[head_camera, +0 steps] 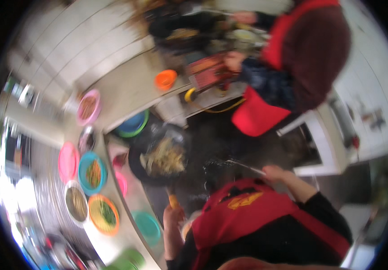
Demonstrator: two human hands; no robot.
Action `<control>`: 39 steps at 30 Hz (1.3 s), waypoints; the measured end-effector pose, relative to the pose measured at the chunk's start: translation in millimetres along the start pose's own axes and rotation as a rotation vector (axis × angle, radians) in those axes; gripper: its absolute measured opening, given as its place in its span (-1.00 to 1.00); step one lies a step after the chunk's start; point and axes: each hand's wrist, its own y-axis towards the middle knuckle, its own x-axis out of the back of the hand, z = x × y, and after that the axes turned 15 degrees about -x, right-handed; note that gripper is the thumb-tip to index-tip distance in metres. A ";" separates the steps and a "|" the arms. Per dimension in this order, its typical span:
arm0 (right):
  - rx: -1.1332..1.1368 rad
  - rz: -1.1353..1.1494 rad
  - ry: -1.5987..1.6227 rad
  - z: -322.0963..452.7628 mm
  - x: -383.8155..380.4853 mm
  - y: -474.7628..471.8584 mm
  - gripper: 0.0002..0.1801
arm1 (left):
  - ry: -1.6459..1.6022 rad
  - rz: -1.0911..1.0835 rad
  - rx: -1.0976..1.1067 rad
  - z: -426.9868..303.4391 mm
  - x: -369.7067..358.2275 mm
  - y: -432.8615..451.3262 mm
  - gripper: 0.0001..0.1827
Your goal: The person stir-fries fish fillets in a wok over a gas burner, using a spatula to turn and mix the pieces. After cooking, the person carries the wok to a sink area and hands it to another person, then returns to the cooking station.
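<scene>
My left hand (pixel 173 215) grips the wooden handle of a large dark wok (pixel 136 165), held out over the dark floor. Pale, sliced-looking food (pixel 165 157) lies in the wok; motion blur hides what it is. My right hand (pixel 274 173), at the right of my red apron, is closed on a long thin metal utensil (pixel 248 166) that points left towards the wok; its far end is blurred and cannot be made out.
Bowls of food, among them a turquoise bowl (pixel 102 165) and an orange-rimmed basket (pixel 117 206), line the left counter. An orange bowl (pixel 165 80) stands on the back counter (pixel 123 87). A co-worker in a red apron (pixel 258 111) works at the stove, back right.
</scene>
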 end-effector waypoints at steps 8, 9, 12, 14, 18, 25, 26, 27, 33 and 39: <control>-0.037 0.145 -0.051 -81.9 -38.0 18.6 -0.71 | 0.249 0.048 0.066 -8.2 -34.4 -25.9 -0.84; -0.074 0.183 -0.012 -94.4 -43.2 23.1 -0.71 | 0.286 0.046 0.075 2.8 -36.3 -30.1 -0.84; -0.153 0.259 0.059 -130.0 -18.3 6.4 -0.72 | 0.291 0.036 0.107 43.5 -46.2 -36.1 -0.84; -0.146 0.257 0.069 -166.1 -24.7 15.4 -0.73 | 0.273 0.022 0.119 70.5 -53.7 -39.6 -0.84; -0.134 0.217 0.082 -246.4 -17.4 23.7 -0.69 | 0.194 -0.041 0.121 142.5 -76.3 -55.5 -0.83; -0.023 -0.010 -0.073 -354.5 20.0 15.4 -0.69 | -0.072 -0.027 0.121 184.0 -192.6 -114.2 -0.86; -0.020 -0.012 -0.063 -367.4 22.1 16.3 -0.70 | -0.107 -0.017 0.120 179.8 -207.9 -126.0 -0.86; -0.021 -0.015 -0.044 -377.2 25.0 15.2 -0.70 | -0.185 0.008 0.107 185.4 -213.0 -132.6 -0.83; -0.096 -0.020 0.084 -420.4 25.7 1.7 -0.73 | -0.002 0.005 0.185 177.6 -268.8 -176.0 -0.83; -0.148 -0.035 0.164 -449.0 7.5 -37.8 -0.70 | 0.050 0.094 0.238 224.9 -261.3 -177.3 -0.83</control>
